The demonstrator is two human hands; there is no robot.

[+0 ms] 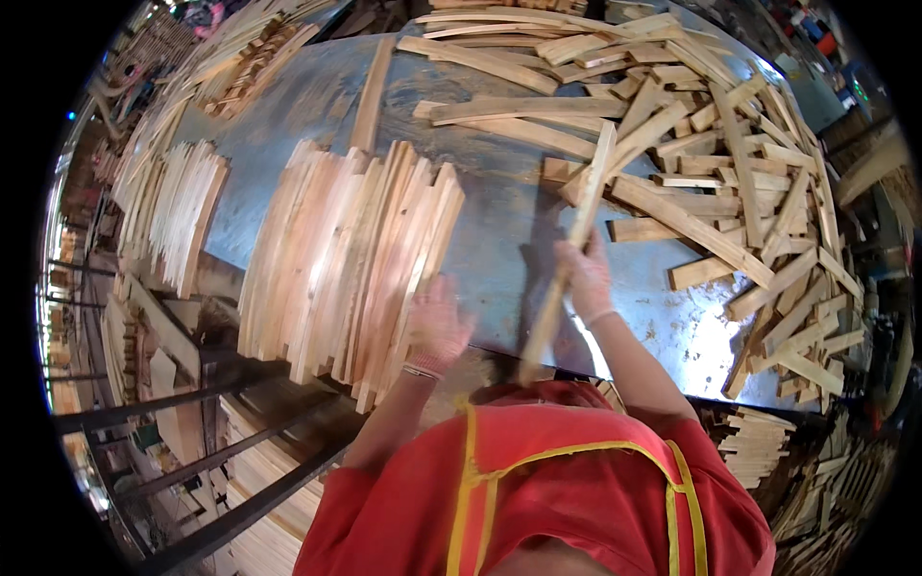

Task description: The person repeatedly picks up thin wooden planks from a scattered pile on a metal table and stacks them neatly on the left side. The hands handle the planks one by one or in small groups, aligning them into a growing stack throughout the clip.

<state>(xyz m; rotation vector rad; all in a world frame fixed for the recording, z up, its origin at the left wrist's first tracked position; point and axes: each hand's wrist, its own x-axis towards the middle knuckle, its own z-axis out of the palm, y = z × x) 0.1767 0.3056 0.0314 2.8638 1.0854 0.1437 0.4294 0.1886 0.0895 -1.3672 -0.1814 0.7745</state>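
My right hand (584, 274) is closed around a long wooden slat (589, 197), raised at a slant over the metal table; its near end is blurred close to my body. My left hand (440, 322) lies with fingers stretched along the right side of a row of wooden slats (336, 254), set side by side on the table's front left. Part of that hand is smeared by motion. Right of the held slat spreads a loose heap of wooden pieces (687, 226), lying crisscross.
The table (499, 278) has a bluish metal top. A smaller row of slats (182, 206) stands at the left, and a single slat (373, 96) lies farther back. Dark metal bars (230, 461) run below left. More stacked wood (754, 446) sits beneath the table at the right.
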